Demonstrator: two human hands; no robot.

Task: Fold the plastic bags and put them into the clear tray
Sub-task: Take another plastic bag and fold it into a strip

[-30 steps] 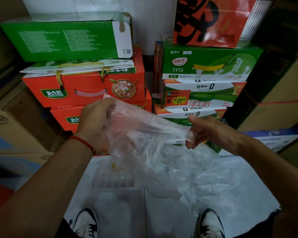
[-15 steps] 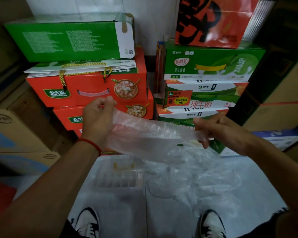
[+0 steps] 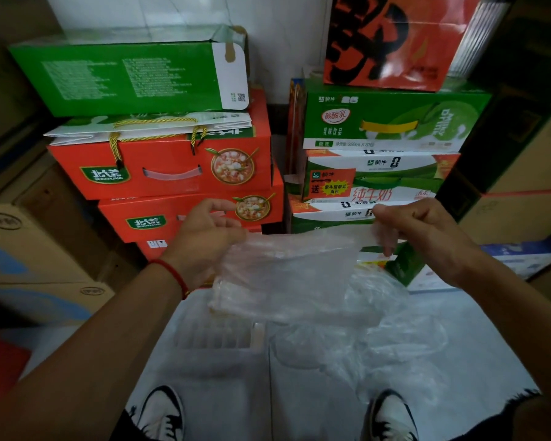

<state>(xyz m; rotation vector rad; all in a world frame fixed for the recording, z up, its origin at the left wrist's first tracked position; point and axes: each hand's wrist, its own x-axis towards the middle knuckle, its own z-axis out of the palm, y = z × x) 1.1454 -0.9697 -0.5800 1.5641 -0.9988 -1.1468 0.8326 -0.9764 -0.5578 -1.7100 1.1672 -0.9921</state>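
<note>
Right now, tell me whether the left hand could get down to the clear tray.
Probably yes, once it lets go. The left hand grips one end of the plastic bag, which hangs directly over the clear tray. Apart from that bag, nothing visible blocks the way down.

Upper red carton (image 3: 172, 167): "北大荒" with "BEIDAHUANG" on a green badge.
Lower red carton (image 3: 172, 218): the same "北大荒" badge.
Top green milk carton (image 3: 392, 122): "蒙牛", "酸酸乳", "乳味饮品", "原味", "250mL X 20".
White-and-green carton (image 3: 379, 178): "蒙牛", "纯牛奶", red sticker reading "送 蒙牛酸酸乳 两包".
</note>
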